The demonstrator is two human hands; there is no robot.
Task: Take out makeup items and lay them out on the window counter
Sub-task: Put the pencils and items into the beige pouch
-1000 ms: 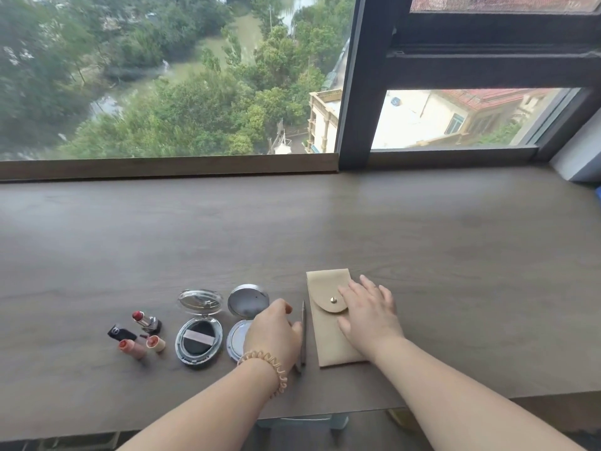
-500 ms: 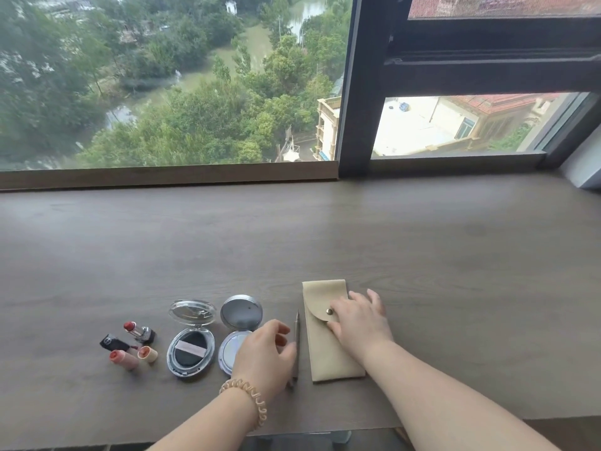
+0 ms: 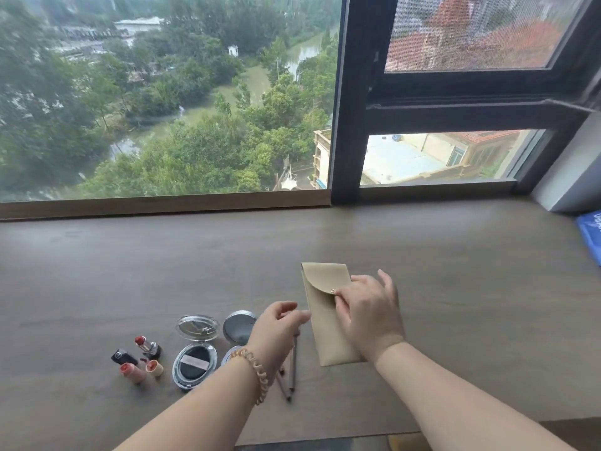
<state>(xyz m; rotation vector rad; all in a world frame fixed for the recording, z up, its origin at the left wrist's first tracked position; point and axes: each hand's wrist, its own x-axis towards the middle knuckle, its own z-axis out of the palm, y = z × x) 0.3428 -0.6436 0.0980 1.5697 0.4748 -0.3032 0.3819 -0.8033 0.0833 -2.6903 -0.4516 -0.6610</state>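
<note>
Pouch (image 3: 322, 333) soft, light, floppy; right hand (image 3: 369, 315) pinches flap by snap, 12 o'clock end; left hand (image 3: 276, 328) loosely curled at 9 o'clock.

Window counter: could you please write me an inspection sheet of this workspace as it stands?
Surface: counter, brown wood grain.
Job's things: tan pouch, flap down; two uncapped lipsticks; two open compacts; two pencils left of the pouch.
Clutter: blue packet at the right edge.
Grippers: left hand curled over the pencil tops, grip unclear; right hand pinches the pouch flap at its snap.
Cables: nothing seen.
Surroundings: window behind; trees and roofs outside.
</note>
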